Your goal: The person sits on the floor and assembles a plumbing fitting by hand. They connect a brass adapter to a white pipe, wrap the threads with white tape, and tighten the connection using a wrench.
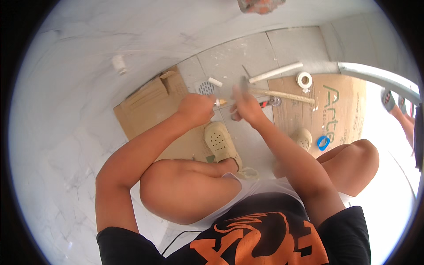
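Observation:
My left hand (pixel 197 109) is closed round a small white fitting with a tan tip (pixel 221 102), which pokes out toward my right hand. Blurred by motion, my right hand (pixel 246 107) is just right of that tip; a finger seems to point up, but its grip is unclear. Beside it a hammer (pixel 285 95) lies with its wooden handle stretching right; its dark head is partly blurred behind my fingers. A tool with a red-and-black handle and a round metal end (pixel 271 102) lies close to my right wrist, partly hidden by the hand.
A white pipe (pixel 276 73), a short white pipe piece (pixel 215 82), a floor drain (pixel 206 88) and a white tape roll (pixel 304 80) lie ahead. Cardboard (pixel 344 106) holds a blue ring (pixel 323 142). A white stub (pixel 119 65) juts from the wall. Another person's legs (pixel 399 117) show at right.

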Demonstrator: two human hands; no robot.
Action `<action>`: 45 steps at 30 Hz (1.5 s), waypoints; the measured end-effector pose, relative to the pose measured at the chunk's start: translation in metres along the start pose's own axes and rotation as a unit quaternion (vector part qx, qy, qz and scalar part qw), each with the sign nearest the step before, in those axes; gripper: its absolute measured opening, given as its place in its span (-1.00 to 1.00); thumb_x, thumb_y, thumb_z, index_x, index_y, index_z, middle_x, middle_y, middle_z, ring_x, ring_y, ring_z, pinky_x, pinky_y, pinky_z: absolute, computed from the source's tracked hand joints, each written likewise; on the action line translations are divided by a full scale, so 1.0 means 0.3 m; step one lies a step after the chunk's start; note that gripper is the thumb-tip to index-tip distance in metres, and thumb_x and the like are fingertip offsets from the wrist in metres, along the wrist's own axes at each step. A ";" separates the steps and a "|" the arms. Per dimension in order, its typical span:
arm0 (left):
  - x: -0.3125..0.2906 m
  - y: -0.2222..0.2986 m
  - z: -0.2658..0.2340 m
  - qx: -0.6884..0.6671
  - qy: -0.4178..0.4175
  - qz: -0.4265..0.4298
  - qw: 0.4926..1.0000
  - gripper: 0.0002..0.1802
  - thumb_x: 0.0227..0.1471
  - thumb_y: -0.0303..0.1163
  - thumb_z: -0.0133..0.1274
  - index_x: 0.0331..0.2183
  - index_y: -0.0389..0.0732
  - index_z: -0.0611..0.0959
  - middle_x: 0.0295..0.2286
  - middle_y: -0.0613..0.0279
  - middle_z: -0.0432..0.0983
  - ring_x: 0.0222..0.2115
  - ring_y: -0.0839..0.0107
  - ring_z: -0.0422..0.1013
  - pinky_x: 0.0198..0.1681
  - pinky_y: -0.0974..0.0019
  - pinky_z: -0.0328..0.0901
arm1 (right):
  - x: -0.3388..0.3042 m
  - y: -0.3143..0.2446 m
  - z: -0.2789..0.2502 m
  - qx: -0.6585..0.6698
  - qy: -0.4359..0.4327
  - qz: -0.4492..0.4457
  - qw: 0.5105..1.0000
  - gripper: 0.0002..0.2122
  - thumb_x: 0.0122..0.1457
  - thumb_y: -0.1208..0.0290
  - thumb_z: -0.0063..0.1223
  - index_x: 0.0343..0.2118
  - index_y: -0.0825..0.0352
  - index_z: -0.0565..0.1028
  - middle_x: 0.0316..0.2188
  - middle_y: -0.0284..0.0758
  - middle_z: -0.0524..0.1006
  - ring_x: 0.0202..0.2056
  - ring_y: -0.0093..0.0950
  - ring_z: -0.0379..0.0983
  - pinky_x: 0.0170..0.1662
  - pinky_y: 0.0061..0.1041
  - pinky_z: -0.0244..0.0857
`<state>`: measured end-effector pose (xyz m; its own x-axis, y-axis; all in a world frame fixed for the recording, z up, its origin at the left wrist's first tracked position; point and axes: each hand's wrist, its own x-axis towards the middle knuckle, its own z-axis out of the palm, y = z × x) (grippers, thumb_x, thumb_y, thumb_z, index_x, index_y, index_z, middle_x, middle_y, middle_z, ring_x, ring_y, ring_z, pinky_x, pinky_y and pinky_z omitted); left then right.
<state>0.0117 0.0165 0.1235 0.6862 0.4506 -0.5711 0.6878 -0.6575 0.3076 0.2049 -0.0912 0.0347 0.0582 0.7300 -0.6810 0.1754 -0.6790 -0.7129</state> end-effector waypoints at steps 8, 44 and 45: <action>0.040 0.022 0.183 -0.096 0.003 0.016 0.995 -0.82 0.03 -0.39 0.18 -0.36 -0.27 0.56 -0.56 0.01 0.61 -0.48 0.03 0.61 -0.38 -0.01 0.44 | 0.084 -0.035 0.122 -0.066 0.022 -0.024 0.997 -0.46 0.50 -0.06 -0.23 -0.19 0.40 0.60 -0.44 -0.04 0.60 -0.53 -0.13 0.52 -0.39 -0.17 0.38; -0.030 -0.048 0.390 -0.359 0.004 -0.072 0.931 -0.71 -0.11 -0.28 0.29 -0.49 -0.27 0.57 -0.59 0.05 0.53 -0.56 0.23 0.44 -0.39 0.15 0.37 | -0.008 0.025 0.039 0.014 -0.192 -0.014 0.981 -0.30 0.35 0.17 0.22 0.43 0.34 0.18 -0.09 -0.16 0.58 -0.27 -0.46 0.55 -0.14 -0.47 0.45; -0.024 -0.044 0.389 -0.363 0.012 -0.078 0.928 -0.71 -0.11 -0.28 0.29 -0.49 -0.27 0.57 -0.59 0.05 0.53 -0.56 0.22 0.44 -0.39 0.15 0.37 | -0.007 0.030 0.039 0.003 -0.208 -0.048 0.977 -0.28 0.35 0.14 0.23 0.43 0.35 0.18 -0.11 -0.16 0.60 -0.28 -0.47 0.55 -0.16 -0.47 0.45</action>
<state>-0.0299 -0.0487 0.0347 0.5635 0.5250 -0.6379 0.7520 -0.0063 0.6591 0.1949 -0.0997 0.0279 -0.3637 0.6966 -0.6185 0.1538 -0.6099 -0.7774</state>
